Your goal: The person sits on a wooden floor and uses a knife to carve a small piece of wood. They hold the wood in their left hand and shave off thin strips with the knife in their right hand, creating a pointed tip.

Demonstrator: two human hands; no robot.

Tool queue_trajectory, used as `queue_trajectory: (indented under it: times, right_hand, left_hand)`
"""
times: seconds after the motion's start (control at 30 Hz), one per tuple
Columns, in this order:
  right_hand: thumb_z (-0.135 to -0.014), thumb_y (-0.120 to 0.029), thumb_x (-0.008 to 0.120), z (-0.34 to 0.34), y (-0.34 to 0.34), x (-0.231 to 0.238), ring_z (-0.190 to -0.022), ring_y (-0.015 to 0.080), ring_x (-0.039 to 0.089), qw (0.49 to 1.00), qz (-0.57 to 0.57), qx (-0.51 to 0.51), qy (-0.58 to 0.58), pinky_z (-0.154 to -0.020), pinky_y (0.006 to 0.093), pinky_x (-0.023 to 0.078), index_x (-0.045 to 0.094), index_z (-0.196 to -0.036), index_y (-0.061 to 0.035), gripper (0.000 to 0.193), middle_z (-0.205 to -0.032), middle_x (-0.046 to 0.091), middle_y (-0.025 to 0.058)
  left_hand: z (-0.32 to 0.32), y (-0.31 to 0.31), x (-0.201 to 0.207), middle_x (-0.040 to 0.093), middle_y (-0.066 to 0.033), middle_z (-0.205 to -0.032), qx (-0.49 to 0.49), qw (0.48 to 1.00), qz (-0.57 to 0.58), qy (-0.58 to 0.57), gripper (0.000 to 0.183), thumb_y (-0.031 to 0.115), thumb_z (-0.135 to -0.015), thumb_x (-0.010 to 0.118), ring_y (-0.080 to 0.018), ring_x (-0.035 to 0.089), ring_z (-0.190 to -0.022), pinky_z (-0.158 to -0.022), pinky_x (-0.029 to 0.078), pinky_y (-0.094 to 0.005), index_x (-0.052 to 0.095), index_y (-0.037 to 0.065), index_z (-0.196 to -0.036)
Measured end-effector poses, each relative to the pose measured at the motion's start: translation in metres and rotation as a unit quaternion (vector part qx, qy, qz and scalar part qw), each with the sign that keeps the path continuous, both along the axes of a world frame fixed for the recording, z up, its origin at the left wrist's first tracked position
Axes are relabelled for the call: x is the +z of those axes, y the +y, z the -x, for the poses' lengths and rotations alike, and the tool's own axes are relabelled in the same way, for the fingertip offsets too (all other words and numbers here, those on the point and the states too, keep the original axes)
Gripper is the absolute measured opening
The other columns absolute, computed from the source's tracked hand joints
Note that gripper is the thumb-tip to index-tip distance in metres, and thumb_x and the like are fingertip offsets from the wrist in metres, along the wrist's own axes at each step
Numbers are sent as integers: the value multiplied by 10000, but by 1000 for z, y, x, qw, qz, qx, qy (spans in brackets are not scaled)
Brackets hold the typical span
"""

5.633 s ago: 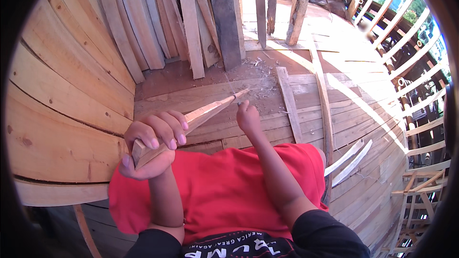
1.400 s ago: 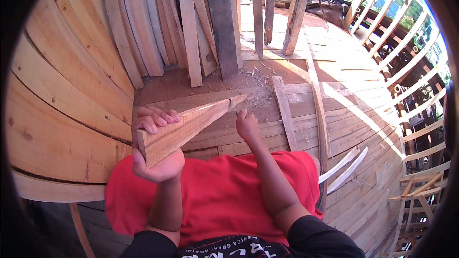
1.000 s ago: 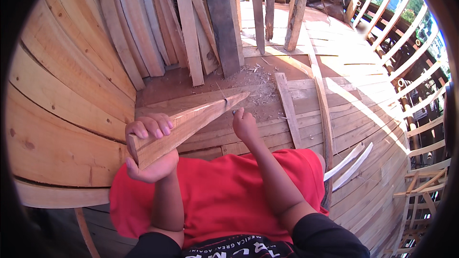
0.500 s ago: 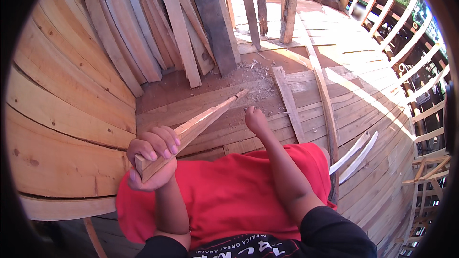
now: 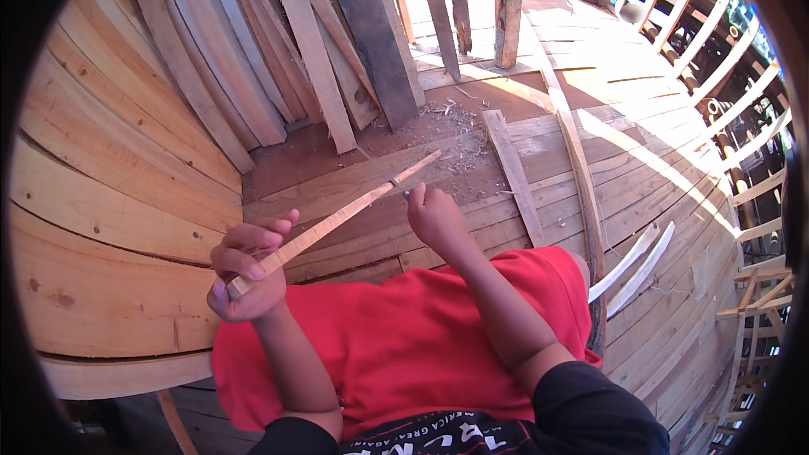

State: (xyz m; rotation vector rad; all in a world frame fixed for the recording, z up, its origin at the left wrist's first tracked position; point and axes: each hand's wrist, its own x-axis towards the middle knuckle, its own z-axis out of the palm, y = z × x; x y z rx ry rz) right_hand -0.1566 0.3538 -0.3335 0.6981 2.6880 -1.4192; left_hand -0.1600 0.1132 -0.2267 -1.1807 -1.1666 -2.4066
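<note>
A long, tapering wooden stick (image 5: 329,225) slants away from me, its thick end in my left hand (image 5: 249,274). Thumb and some fingers grip it there, while one finger is lifted off. A dark notch or band crosses the stick near its thin far end. My right hand (image 5: 436,219) is closed just right of that end, apart from the stick. A small dark, metallic-looking tip pokes out of its fist; the rest of that object is hidden by the fingers. Pale wood shavings (image 5: 459,152) lie on the floor beyond the stick's tip.
A curved plank wall (image 5: 109,244) rises close on my left. Boards (image 5: 316,59) and a dark plank (image 5: 371,34) lean ahead. On the plank floor (image 5: 674,312) lie a short board (image 5: 516,177), a long curved batten (image 5: 573,168) and two pale curved strips (image 5: 632,270). Upright posts (image 5: 509,8) stand farther off.
My left hand has turned the stick, loosened some fingers and shifted slightly left and down. My right hand has moved left, closer to the notched part.
</note>
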Motion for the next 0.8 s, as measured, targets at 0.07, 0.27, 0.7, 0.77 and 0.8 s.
queue_trajectory:
  times: [0.07, 0.27, 0.7, 0.77, 0.8]
  right_hand:
    - [-996, -377, 344, -15, -18, 27, -881, 510, 635, 999, -6, 28, 20, -869, 558, 483, 689, -826, 60, 582, -860, 660, 322]
    - [-996, -367, 345, 2, -4, -13, -857, 509, 637, 999, 3, -4, 38, -836, 573, 480, 684, -790, 63, 585, -831, 659, 318]
    - [-1022, -464, 365, -42, -18, 81, -818, 492, 634, 989, 73, 128, 14, -782, 556, 484, 662, -785, 64, 651, -763, 644, 302]
    - [-1023, -459, 383, -50, -21, 93, -807, 486, 633, 981, 89, 167, 32, -764, 557, 479, 649, -779, 61, 633, -740, 637, 292]
    - [-1022, -448, 395, -54, -23, 98, -805, 484, 632, 978, 85, 183, 46, -756, 558, 476, 642, -776, 60, 616, -731, 634, 288]
  left_hand:
    - [-5, -1, 1, 643, -191, -829, 5, 999, -21, -33, 452, 406, -954, 419, -309, 648, -820, -862, 520, -535, 643, 28, -845]
    - [8, 18, -24, 624, -174, -724, -20, 999, -13, -29, 441, 356, -927, 427, -309, 621, -666, -777, 529, -503, 618, 10, -730]
    - [-19, 25, 15, 502, -35, -798, -15, 1000, 8, 13, 515, 578, -946, 449, -194, 504, -745, -789, 477, -421, 583, 89, -855]
    - [-22, 16, 18, 482, -25, -806, 19, 1000, -15, 19, 549, 626, -942, 440, -188, 493, -757, -783, 473, -408, 573, 98, -863]
    - [-21, 10, 19, 473, -20, -811, 37, 999, -26, 22, 567, 650, -940, 436, -185, 487, -764, -780, 471, -402, 567, 103, -868]
